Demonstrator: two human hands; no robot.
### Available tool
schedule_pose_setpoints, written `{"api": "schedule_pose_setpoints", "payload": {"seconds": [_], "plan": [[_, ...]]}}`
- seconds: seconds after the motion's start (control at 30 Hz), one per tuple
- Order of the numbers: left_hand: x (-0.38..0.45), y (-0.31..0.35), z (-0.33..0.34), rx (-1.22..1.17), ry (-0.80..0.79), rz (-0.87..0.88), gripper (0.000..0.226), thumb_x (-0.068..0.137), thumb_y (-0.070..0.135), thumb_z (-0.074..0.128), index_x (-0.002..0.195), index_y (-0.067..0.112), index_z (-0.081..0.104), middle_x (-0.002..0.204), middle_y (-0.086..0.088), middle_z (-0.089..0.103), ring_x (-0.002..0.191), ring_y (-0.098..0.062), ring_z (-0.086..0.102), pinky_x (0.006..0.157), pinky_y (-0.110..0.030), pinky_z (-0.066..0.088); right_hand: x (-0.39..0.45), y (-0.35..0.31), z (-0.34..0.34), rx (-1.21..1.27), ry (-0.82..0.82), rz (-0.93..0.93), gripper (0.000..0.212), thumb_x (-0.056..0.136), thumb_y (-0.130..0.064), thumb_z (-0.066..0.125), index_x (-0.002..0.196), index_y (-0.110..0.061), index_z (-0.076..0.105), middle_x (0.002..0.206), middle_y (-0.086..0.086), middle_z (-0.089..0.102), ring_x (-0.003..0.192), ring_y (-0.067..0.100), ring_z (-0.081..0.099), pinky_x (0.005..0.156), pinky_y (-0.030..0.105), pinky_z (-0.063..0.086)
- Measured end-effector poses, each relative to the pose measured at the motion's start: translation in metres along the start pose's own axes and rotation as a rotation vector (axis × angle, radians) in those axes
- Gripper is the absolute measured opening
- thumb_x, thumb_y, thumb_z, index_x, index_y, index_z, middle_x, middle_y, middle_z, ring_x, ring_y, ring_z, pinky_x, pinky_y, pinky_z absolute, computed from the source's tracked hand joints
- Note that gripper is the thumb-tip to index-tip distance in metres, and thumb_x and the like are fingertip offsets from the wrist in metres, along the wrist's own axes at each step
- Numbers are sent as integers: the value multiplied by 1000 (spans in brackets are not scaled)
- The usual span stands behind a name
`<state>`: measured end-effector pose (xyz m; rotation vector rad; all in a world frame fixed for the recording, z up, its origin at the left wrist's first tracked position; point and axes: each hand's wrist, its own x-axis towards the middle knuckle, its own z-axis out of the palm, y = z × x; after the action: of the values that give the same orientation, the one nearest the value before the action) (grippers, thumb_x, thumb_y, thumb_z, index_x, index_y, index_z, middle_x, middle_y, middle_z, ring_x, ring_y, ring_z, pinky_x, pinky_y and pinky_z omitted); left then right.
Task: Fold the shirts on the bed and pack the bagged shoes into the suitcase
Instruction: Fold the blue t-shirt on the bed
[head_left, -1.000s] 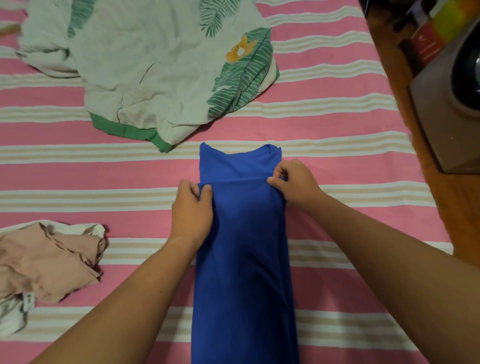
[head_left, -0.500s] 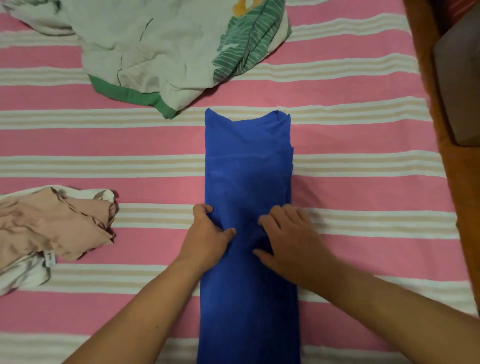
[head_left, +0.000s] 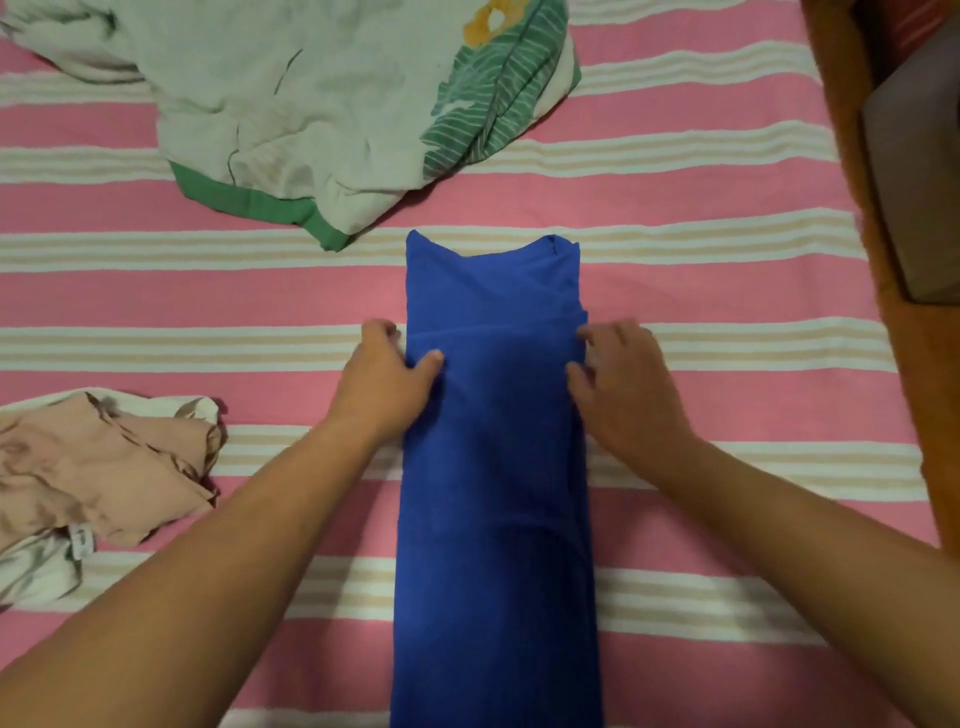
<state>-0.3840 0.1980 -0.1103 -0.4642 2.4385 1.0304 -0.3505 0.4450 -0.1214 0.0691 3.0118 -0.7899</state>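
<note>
Bed (head_left: 701, 171): pink striped cover. Blue shirt (head_left: 493, 519): long smooth strip; our left hand (head_left: 387, 387) and right hand (head_left: 621, 387) pinched its edges.

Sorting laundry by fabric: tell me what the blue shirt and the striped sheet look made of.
Blue shirt: looks like thin, matte knit, perhaps cotton; it lies in soft folds without shine. Striped sheet: seems a coarser woven cotton, matte, with a faint texture in its bands.

1. The scene is lit evenly and fairly dimly, with a warm cast — no glare is seen.
2. Soft, short shadows are cast beside the forearms and cloth folds.
3. Slight softness is noted throughout — stripes are bowed by wide-angle distortion near the edges.
</note>
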Motion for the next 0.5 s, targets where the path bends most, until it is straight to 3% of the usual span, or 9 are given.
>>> {"api": "schedule_pose_setpoints", "payload": {"seconds": [0.07,0.13,0.2,0.27,0.37,0.43,0.5], "plan": [[39,22,-1,-237,-23,-46,50,93,44,68,130,14,51,118,2,63,102,-22,64,92,-40,53,60,12,4,236,-54,441,40,89,-24,63,124,-5,57,118,12,60,108,32,57,88,36,43],[71,31,2,-468,-92,-136,25,94,34,70,105,14,62,106,-3,72,91,-23,69,84,-49,60,105,16,8,522,-170,617,21,85,-23,70,96,-10,60,98,11,62,90,26,61,79,38,50],[88,33,2,-619,-197,-222,20,94,25,70,109,11,67,101,-6,77,89,-25,75,75,-49,62,127,11,12,655,-259,627,17,83,-16,75,87,-7,62,90,12,68,81,27,65,79,44,58],[85,29,-2,-652,-263,-199,24,95,19,68,117,11,69,101,-3,79,94,-24,76,73,-41,62,123,3,9,720,-272,635,22,84,-9,75,104,-3,68,103,15,74,90,29,71,86,48,59],[45,19,-17,-708,-255,-12,19,95,17,68,113,14,73,109,0,77,105,-20,72,88,-38,57,80,-7,-16,866,-155,470,25,83,-1,70,108,0,71,107,17,74,89,23,69,86,47,57],[-4,-2,-28,-722,-245,116,19,91,9,70,108,15,75,111,1,76,101,-13,70,89,-28,53,27,-12,-35,756,-95,311,23,80,-4,73,102,-5,73,97,12,75,81,12,63,76,36,54],[-52,-38,-32,-591,-239,204,25,81,6,73,102,18,78,105,2,77,95,-10,68,86,-26,52,-38,-13,-44,648,-89,187,17,76,-8,77,90,-13,70,87,5,69,72,-3,55,68,18,46]]}}
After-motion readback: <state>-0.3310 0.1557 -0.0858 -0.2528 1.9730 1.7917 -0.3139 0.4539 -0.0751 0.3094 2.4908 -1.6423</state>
